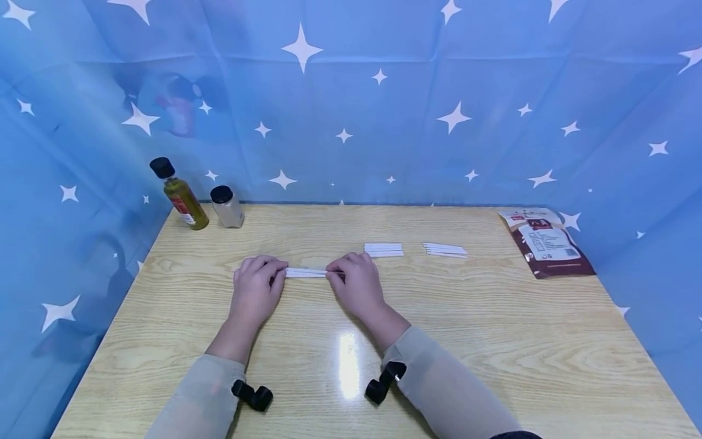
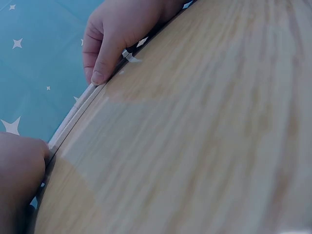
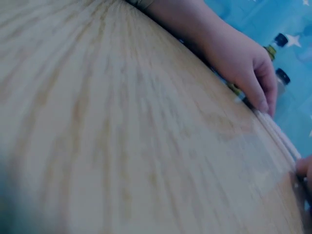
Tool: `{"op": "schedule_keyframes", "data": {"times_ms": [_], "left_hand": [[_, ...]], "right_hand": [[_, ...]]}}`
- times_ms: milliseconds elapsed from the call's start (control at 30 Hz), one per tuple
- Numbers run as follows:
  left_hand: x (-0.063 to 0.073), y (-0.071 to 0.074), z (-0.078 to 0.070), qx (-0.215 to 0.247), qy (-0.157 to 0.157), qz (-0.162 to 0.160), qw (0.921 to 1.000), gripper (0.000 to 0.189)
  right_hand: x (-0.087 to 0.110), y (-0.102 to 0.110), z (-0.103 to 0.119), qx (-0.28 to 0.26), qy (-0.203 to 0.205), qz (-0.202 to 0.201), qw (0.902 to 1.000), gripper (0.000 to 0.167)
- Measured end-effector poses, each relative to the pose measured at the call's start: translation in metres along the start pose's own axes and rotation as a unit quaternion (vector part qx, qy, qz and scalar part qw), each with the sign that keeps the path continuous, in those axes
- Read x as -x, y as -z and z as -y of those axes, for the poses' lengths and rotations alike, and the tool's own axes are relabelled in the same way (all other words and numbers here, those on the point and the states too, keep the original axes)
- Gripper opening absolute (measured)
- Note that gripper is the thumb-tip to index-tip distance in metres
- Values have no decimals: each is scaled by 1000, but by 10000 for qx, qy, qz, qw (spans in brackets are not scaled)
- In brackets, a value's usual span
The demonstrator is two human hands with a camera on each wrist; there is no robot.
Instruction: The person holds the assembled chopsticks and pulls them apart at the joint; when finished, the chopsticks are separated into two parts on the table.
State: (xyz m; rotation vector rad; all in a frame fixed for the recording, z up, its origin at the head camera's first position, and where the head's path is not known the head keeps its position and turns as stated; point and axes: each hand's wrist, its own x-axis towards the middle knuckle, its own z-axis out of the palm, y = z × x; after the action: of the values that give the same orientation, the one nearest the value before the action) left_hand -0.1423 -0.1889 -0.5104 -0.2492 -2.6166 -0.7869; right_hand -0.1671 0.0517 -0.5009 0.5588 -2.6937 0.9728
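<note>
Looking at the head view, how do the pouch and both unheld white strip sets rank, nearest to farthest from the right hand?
1. Left strip set: just beyond the right hand.
2. Right strip set: farther right.
3. Pouch: rightmost of the three.

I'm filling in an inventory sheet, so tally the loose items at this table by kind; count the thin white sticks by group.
Groups of thin white sticks: 3
Olive-green bottle with black cap: 1
Clear jar with black lid: 1
Maroon-and-white flat pouch: 1
Total: 6
</note>
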Motion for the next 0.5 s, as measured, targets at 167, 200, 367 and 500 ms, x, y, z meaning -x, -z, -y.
{"op": "schedule_keyframes", "data": {"times_ms": [167, 200, 367, 500], "left_hand": [[0, 1, 0, 121, -131, -129, 9998, 19], [0, 2, 0, 136, -172, -167, 9996, 20], [1, 2, 0, 152, -421, -355, 9984, 18], [1, 1, 0, 151, -600, -438, 9971, 20]], "right_hand": [[0, 0, 1, -271, -69, 31, 9996, 5], [0, 0, 1, -319, -52, 14, 9995, 5], [0, -1, 1, -405, 108, -3, 9991, 6], [1, -1, 1, -378, 117, 10, 9992, 7]]}}
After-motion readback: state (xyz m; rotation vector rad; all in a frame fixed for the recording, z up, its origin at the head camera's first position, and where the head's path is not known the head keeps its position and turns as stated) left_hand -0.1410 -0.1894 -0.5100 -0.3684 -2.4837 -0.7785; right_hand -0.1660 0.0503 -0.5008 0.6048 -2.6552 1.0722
